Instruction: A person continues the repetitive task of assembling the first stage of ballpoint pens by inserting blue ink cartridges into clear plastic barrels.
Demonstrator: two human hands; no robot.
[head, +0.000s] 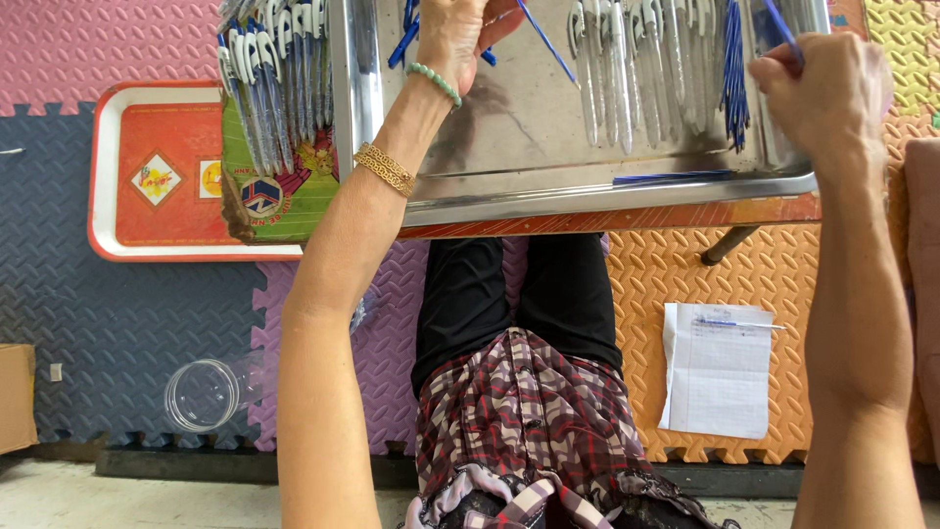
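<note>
My left hand (452, 34), with a green bead bracelet and a gold one on the wrist, reaches over a shiny metal tray (548, 191) and is closed on blue pen parts; a thin blue refill (548, 44) sticks out of it to the right. Over the tray's right end, my right hand (818, 93) pinches another thin blue refill (783, 27). Between the hands lie a row of clear pen barrels (627, 73) and a bundle of blue refills (734, 78). A single blue refill (671, 178) rests along the tray's near rim.
A box packed with finished pens (269, 93) stands left of the tray, partly on a red serving tray (147, 176). On the foam mat floor lie a clear jar (201, 394), a sheet of paper with a pen (720, 367) and a cardboard box (15, 397). My lap is below the tray.
</note>
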